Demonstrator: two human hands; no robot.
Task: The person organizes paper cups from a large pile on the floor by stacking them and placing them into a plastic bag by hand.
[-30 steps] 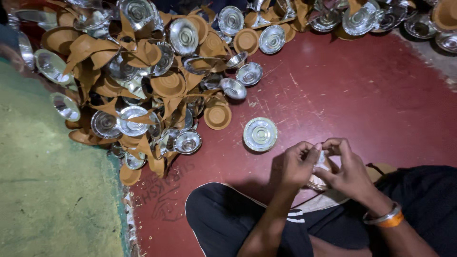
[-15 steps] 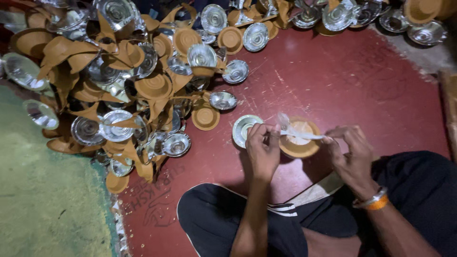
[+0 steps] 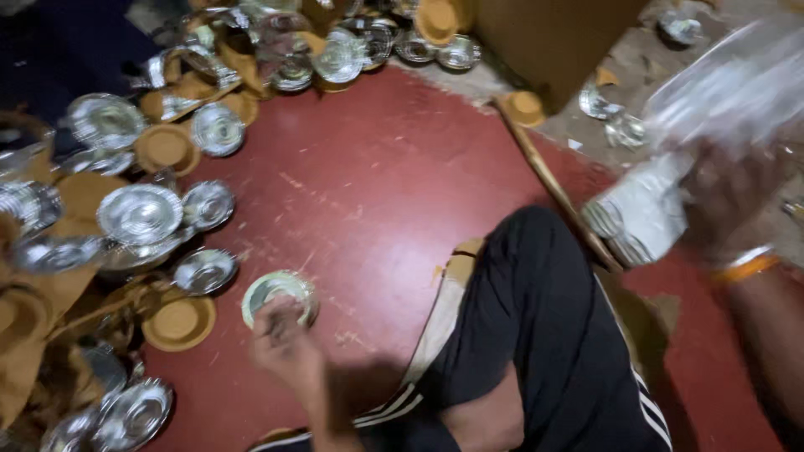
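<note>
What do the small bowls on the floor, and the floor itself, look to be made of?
Bowls: likely paper or card, foil-lined; the insides shine silver and look pressed with ridges, while overturned ones show a matte tan back. Floor: looks like hard red-painted or oxide cement, dull, with pale scuffs.

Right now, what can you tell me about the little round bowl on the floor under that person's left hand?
The silver-lined paper bowl is small and round, with a pale greenish rim and a shiny foil-like inside. It lies open side up on the red floor, apart from the heap of similar bowls. The blurred left hand covers its near edge, fingers seemingly touching it.
</note>
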